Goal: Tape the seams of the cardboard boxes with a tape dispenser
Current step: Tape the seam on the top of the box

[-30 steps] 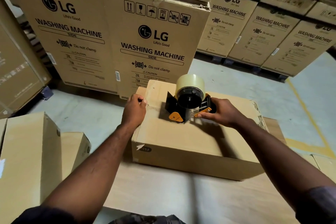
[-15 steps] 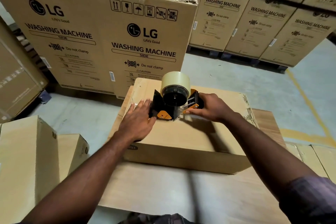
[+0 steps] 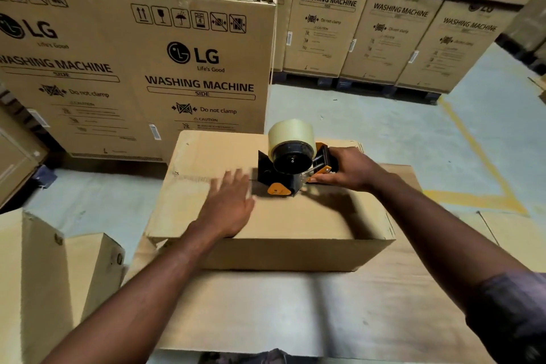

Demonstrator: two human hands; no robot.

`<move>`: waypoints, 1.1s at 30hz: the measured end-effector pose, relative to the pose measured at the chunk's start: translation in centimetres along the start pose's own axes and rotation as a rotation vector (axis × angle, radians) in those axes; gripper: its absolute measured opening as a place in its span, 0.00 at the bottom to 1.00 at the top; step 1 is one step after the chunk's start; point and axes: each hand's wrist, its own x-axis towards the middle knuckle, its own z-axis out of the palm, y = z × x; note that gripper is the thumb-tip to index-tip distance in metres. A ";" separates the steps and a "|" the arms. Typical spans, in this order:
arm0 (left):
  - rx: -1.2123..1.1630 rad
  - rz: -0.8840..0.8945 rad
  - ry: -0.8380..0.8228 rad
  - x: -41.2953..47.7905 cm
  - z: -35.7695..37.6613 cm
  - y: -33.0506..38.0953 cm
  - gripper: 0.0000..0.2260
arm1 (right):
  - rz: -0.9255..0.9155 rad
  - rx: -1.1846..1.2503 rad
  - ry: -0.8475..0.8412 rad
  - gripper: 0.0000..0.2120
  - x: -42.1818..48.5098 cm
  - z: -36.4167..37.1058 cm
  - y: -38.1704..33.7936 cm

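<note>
A brown cardboard box [image 3: 283,224] lies in front of me on a larger flat carton [image 3: 266,310]. On its top stands a black and orange tape dispenser [image 3: 291,170] with a pale roll of tape. My right hand [image 3: 350,168] grips the dispenser's handle from the right. My left hand [image 3: 229,204] lies flat, fingers spread and motion-blurred, on the box top just left of the dispenser. A strip of clear tape [image 3: 195,179] runs along the seam to the left of that hand.
Tall LG washing machine cartons [image 3: 201,68] stand close behind the box, and more of them [image 3: 399,29] line the back right on pallets. Smaller boxes [image 3: 50,278] sit at my left. Grey floor with a yellow line [image 3: 478,156] lies to the right.
The dispenser has travelled right along the seam in my right hand. My left hand left the box's left edge and followed it, sliding flat over the laid tape.
</note>
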 end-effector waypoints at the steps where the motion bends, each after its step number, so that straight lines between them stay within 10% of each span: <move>1: -0.001 0.093 -0.011 0.5 0.3 1.3 0.27 | 0.005 0.008 -0.008 0.33 0.0 0.0 0.0; 9: 0.063 0.254 -0.014 1.5 1.1 2.4 0.29 | 0.055 0.172 0.002 0.38 -0.5 1.1 1.6; 26: 0.092 -0.037 -0.044 2.1 2.4 7.7 0.31 | 0.096 0.180 0.052 0.25 -7.5 -2.6 11.8; 33: 0.002 0.162 -0.046 4.7 4.3 14.6 0.31 | 0.126 0.277 0.041 0.25 -7.8 -2.0 12.7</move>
